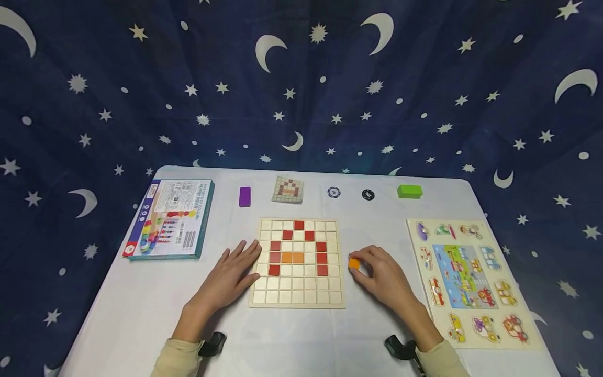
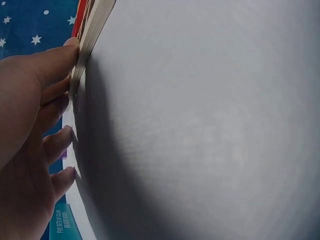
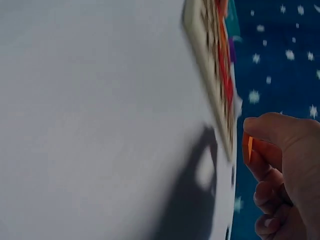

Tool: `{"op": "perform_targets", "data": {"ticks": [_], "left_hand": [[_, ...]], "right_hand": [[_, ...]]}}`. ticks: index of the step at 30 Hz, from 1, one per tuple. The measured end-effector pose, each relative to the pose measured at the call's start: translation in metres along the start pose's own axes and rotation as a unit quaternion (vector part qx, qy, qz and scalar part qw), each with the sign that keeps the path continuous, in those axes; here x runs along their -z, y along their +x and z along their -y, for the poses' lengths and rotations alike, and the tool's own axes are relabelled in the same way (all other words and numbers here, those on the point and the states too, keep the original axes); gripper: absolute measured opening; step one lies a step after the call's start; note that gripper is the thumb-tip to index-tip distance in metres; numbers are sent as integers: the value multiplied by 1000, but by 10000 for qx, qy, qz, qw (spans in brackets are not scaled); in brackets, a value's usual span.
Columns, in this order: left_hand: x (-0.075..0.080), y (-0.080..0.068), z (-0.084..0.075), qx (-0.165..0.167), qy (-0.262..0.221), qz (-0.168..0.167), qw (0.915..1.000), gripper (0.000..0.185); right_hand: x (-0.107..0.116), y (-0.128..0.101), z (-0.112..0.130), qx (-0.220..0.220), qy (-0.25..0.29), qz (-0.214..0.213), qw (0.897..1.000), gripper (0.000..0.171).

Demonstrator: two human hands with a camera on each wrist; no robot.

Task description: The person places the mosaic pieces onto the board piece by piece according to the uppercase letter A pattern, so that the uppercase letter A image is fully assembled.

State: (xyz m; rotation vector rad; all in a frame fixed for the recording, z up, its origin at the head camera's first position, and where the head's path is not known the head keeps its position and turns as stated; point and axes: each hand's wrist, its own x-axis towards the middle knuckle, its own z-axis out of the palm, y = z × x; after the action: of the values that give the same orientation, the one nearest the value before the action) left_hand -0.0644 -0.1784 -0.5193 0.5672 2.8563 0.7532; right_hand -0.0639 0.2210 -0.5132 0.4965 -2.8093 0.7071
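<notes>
White table [image 1: 141, 303]: right hand [image 1: 383, 277] pinches orange tile [image 1: 354, 264]; left hand [image 1: 231, 275] flat, fingers apart

The grid board [image 1: 298, 262] lies on the table [image 1: 141, 303] between both hands; the left hand's fingers [image 1: 245, 254] touch its left edge; a small tile [image 1: 354, 264] sits in the right hand's fingertips [image 1: 365, 262], just right of the board; a box [image 1: 170, 218] lies beyond and left of the left fingers; a picture puzzle [image 1: 471, 280] lies right of the right hand.

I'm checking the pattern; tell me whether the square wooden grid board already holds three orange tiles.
No: the wooden grid board shows only two orange tiles; another orange piece is in the right hand.
</notes>
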Motion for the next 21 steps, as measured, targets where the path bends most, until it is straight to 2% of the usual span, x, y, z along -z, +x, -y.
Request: {"op": "perform_targets", "data": {"ticks": [5,9,14,21], "left_hand": [[0,2,-2,-14,11,8,10000,70],[-2,3,-4,-40,3,12,10000,70],[-2,4,-5,-46,-4,-17,10000,70],[-1,5,-6,-26,1,26,10000,71]], "right_hand": [[-19,29,31,136,209,413,9988,31],[-33,43,46,324,254,614,9973,31],[-43,50,54,625,96,770,9950,29],[-48,49,54,646,-209,843,9941,27]]}}
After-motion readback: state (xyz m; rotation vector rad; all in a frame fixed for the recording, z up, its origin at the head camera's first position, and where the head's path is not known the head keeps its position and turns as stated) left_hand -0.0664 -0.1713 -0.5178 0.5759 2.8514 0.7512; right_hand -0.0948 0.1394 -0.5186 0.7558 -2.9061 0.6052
